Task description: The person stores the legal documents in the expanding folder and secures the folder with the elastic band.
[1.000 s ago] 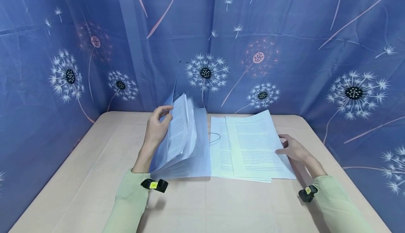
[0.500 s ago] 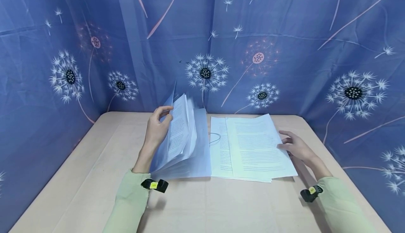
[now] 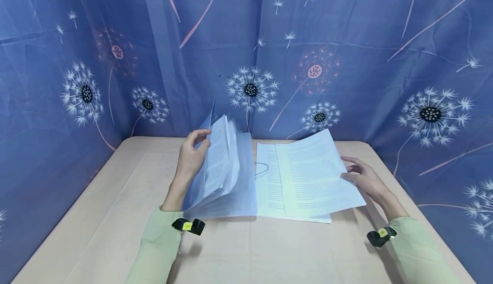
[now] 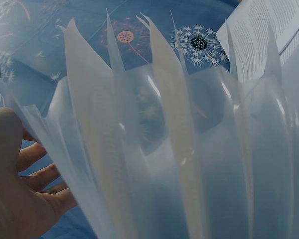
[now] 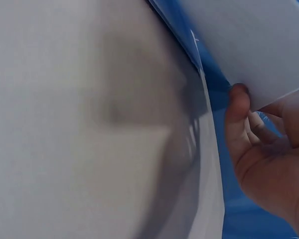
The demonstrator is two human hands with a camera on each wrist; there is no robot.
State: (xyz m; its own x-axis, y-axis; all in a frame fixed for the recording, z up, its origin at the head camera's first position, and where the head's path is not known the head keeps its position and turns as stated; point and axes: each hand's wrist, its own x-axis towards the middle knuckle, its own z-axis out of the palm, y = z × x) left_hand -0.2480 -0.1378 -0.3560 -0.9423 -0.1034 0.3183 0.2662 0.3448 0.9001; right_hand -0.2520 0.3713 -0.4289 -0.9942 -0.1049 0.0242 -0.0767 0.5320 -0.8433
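A translucent display folder [image 3: 246,189] stands fanned partway open on the table, printed pages [image 3: 216,155] inside its clear pockets. My left hand [image 3: 192,153] grips its raised cover by the edge, thumb and fingers on either side; the left wrist view shows the pockets [image 4: 214,149] spread apart. To the folder's right, my right hand [image 3: 366,179] pinches the right edge of a printed sheet [image 3: 316,172] between thumb and fingers. That side of the sheet is lifted and tilted, while its left part overlaps other printed sheets [image 3: 267,177] lying below.
A thin elastic loop [image 3: 266,167] sticks out from the folder's right edge over the papers. The pale table [image 3: 285,254] extends toward me. Blue dandelion-patterned curtains [image 3: 208,61] close in the back and both sides.
My right hand has shifted slightly right and away from me, raising the sheet's right side so its lower corner lifts and tilts. The left hand and folder stay in place.
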